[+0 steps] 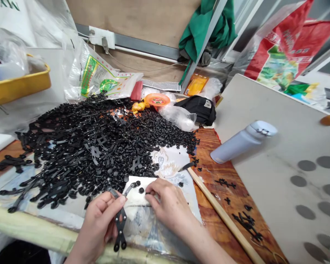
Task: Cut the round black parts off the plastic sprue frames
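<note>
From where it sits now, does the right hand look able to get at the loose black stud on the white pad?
Probably yes. The right hand rests on the white pad with its fingertips beside the black stud, and nothing lies between them. The left hand holds a black strap piece off to the side.

One bottle point(243, 141), one yellow tub point(19, 86)

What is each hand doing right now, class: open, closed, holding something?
Left hand: closed, gripping a black linked plastic piece.
Right hand: fingertips pressed down on the white pad beside small black studs; holding nothing visible.
</note>
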`<state>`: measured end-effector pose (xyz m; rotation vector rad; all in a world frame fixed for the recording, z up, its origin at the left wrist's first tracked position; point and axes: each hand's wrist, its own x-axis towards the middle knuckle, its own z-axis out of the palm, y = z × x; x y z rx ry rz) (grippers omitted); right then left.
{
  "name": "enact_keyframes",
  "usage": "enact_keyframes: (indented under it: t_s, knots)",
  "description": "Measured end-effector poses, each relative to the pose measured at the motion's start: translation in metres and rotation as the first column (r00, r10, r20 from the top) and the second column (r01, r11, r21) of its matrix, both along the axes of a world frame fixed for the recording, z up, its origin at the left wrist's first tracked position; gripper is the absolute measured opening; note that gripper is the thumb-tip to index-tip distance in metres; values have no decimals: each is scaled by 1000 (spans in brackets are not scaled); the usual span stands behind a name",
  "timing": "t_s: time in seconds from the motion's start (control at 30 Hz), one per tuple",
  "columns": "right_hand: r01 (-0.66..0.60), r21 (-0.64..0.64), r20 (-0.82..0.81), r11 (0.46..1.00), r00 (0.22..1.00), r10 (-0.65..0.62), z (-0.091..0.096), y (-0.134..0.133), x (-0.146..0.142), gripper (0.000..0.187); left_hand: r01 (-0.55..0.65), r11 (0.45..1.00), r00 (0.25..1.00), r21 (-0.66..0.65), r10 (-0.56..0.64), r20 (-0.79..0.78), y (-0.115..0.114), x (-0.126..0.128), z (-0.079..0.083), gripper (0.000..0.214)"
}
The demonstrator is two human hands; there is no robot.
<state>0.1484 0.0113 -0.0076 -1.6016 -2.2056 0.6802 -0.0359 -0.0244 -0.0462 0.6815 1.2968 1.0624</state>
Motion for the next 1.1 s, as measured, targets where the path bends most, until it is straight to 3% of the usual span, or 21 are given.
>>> enact_keyframes:
  t_s: [0.37, 0.53, 0.67, 0.83, 0.97, 1.03, 1.1]
  knots:
    - [-72, 112, 63, 991, 996, 65, -2, 3, -24, 4, -34, 999, 999, 20, 35, -20, 0, 1, 0, 38]
    - [-34, 131, -43, 991, 998, 40, 0, 12, -18, 8, -32, 999, 999, 31, 32, -17, 1, 1, 0, 38]
    - [-107, 151, 19, 983, 994, 106, 1, 22, -14, 13, -40, 999, 999, 4, 40, -32, 0, 1, 2, 40]
    - [-10, 153, 40, 988, 999, 4, -4, 25, -13, 16, -26, 1000, 998, 11, 26, -48, 1, -1, 2, 39]
    - [-6, 127, -6, 992, 1000, 6, -4, 25, 0, 14, 18, 999, 999, -34, -19, -39, -3, 2, 7, 39]
    - [49, 140, -27, 989, 999, -45, -2, 24, 18, 23, 34, 995, 999, -98, -29, 43, -8, 8, 12, 38]
    - [179, 175, 47, 968, 981, -190, 0, 22, 42, 24, 15, 988, 987, -156, 10, 160, -12, 16, 16, 34]
